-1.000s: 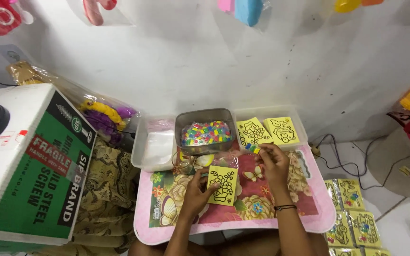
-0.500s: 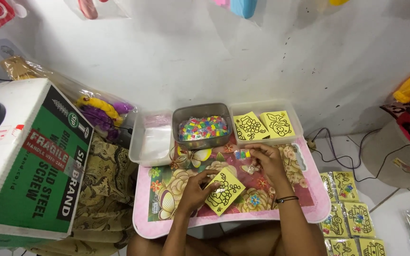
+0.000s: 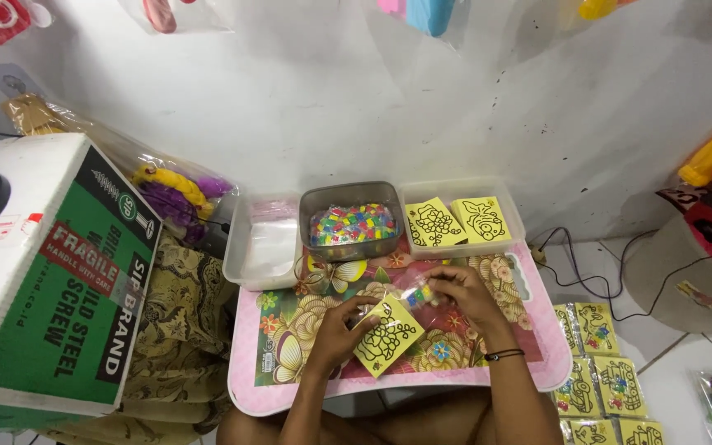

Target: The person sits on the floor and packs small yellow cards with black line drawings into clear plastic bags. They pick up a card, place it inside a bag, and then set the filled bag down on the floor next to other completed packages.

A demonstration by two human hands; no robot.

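card [image 3: 387, 338]: matt yellow paper with black line art
table [image 3: 290, 387]: glossy printed plastic, pink rim
tin [image 3: 351, 224]: dull grey metal
trays [image 3: 261, 244]: translucent smooth plastic
box [image 3: 51, 272]: printed cardboard
wall [image 3: 372, 107]: rough white paint

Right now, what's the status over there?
Left hand holds yellow card. Right hand pinches small bead packet. Nothing between them.

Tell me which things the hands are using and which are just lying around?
In use:
left hand holding the yellow picture card
right hand holding a small packet of coloured bits
metal tin of coloured bits
pink table

Lying about:
green and white cardboard box
finished packets on the floor
purple and yellow toy bag
black cable
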